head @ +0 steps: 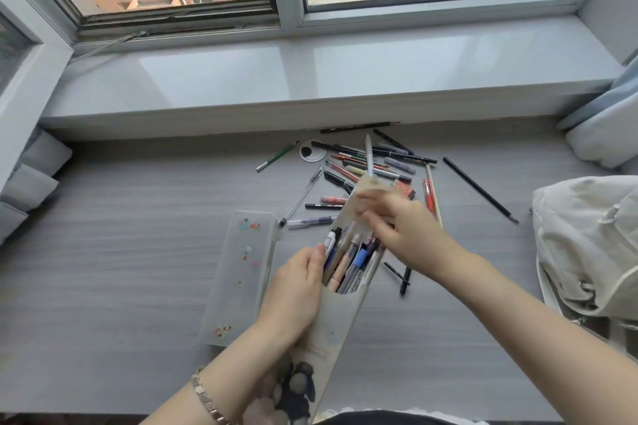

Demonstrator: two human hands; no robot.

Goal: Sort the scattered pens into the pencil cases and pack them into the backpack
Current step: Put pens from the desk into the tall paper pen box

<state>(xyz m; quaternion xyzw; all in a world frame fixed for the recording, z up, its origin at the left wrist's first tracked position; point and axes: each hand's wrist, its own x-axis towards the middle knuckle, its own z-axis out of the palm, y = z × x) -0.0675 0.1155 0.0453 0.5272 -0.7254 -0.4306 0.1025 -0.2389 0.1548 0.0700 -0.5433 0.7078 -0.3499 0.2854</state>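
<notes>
- Many pens (352,259) stand packed in the beige pencil case (336,324), which is tilted up between both hands.
- The left hand (293,290) grips the case's side, thumb at its opening.
- The right hand (404,235) is blurred, its fingers on the open flap (352,210); whether it pinches it I cannot tell.
- A translucent pencil case (241,272) lies just left of the left hand.
- Scattered pens (362,162) lie on the table (121,252) beyond the right hand.
- A backpack (587,245) sits well right of it.
</notes>
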